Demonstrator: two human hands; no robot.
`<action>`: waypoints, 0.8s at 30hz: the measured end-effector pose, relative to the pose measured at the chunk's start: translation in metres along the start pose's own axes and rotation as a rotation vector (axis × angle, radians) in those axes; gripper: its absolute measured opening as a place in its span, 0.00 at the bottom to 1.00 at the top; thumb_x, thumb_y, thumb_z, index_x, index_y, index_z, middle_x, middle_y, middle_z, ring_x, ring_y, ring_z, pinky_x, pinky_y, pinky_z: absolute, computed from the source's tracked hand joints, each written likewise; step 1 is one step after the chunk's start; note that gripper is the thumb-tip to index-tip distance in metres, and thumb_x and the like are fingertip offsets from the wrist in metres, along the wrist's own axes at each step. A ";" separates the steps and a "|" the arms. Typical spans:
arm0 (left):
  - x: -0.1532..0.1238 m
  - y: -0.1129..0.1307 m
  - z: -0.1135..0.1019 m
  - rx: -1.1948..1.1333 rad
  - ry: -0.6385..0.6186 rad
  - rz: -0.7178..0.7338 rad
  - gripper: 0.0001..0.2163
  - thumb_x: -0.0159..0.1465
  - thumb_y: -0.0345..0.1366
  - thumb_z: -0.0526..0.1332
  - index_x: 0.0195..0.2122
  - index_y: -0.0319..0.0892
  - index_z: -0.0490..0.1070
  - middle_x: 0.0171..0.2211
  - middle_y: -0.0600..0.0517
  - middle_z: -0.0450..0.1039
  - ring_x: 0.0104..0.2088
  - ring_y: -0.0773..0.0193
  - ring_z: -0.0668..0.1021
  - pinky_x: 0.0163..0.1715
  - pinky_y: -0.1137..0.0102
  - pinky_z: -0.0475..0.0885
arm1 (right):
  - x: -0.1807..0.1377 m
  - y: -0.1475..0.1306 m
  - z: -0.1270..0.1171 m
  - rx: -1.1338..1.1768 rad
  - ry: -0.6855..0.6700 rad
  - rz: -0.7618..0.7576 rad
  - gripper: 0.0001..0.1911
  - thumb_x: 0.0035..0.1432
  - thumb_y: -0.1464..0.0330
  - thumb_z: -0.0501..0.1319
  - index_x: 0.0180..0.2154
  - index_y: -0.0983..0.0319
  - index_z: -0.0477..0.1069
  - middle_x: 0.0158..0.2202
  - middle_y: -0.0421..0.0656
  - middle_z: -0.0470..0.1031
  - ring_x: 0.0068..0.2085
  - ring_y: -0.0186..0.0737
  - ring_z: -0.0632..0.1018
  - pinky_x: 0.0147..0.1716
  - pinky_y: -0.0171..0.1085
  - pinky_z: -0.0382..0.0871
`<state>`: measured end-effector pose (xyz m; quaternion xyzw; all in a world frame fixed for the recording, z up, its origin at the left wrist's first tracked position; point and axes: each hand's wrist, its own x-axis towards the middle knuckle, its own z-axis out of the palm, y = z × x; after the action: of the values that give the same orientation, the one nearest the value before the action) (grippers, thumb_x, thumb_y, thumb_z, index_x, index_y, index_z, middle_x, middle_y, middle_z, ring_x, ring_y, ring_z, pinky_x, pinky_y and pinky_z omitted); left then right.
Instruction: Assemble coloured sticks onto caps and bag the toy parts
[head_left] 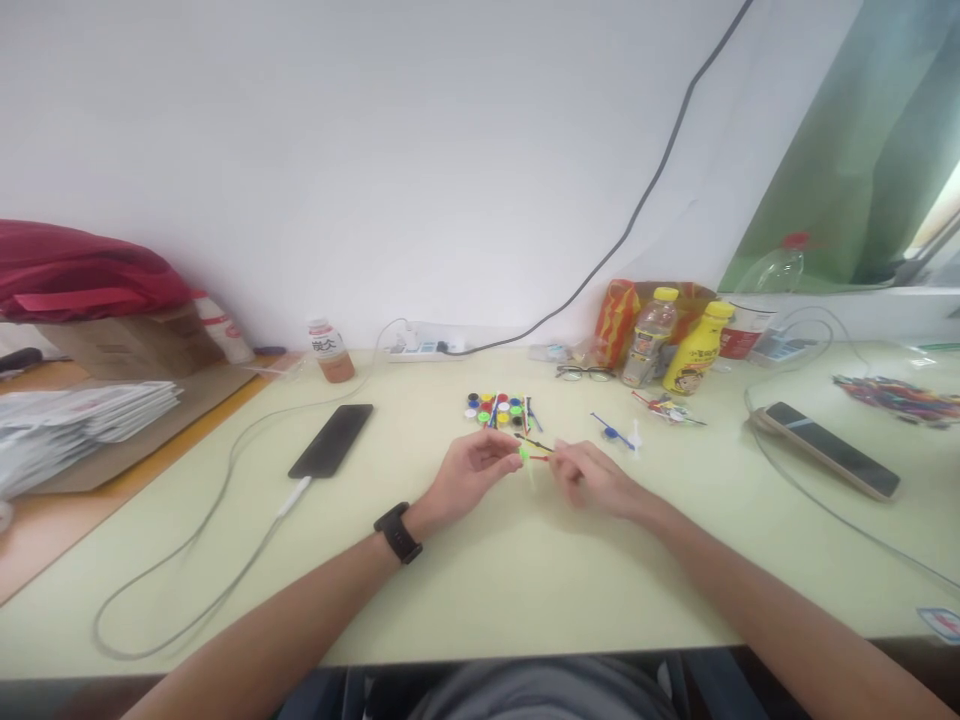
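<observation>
My left hand [474, 470] pinches a small bright green plastic piece [525, 455] between thumb and fingertips. Facing it, my right hand [596, 478] is closed on a thin red stick [541, 458] whose tip reaches toward the green piece; whether the two touch I cannot tell. A thin black stick [535, 443] shows just behind, between the hands. Beyond my left hand lies a cluster of small round discs [504, 408] in several colours, with thin sticks among them. A blue stick with a disc [611, 433] and a white one [636, 436] lie past my right hand.
A phone on a cable [331, 441] lies left, another phone [832, 450] right. Behind stand a drink bottle [330, 352], a yellow bottle [697, 350] and a clear yellow-capped bottle [649, 338]. Glasses [583, 373] and a colourful pile of sticks [904, 400] also lie there.
</observation>
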<state>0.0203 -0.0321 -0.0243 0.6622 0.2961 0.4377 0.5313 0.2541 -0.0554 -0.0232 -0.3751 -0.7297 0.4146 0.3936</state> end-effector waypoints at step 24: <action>-0.003 0.000 0.002 0.039 -0.111 -0.019 0.14 0.64 0.43 0.70 0.44 0.39 0.78 0.44 0.43 0.80 0.45 0.55 0.82 0.50 0.59 0.78 | 0.002 -0.010 0.005 0.129 0.010 0.063 0.19 0.62 0.52 0.66 0.39 0.59 0.65 0.31 0.36 0.69 0.27 0.32 0.69 0.28 0.34 0.64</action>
<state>0.0205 -0.0360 -0.0249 0.6929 0.2809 0.3894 0.5379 0.2469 -0.0590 -0.0159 -0.3737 -0.6874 0.4708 0.4075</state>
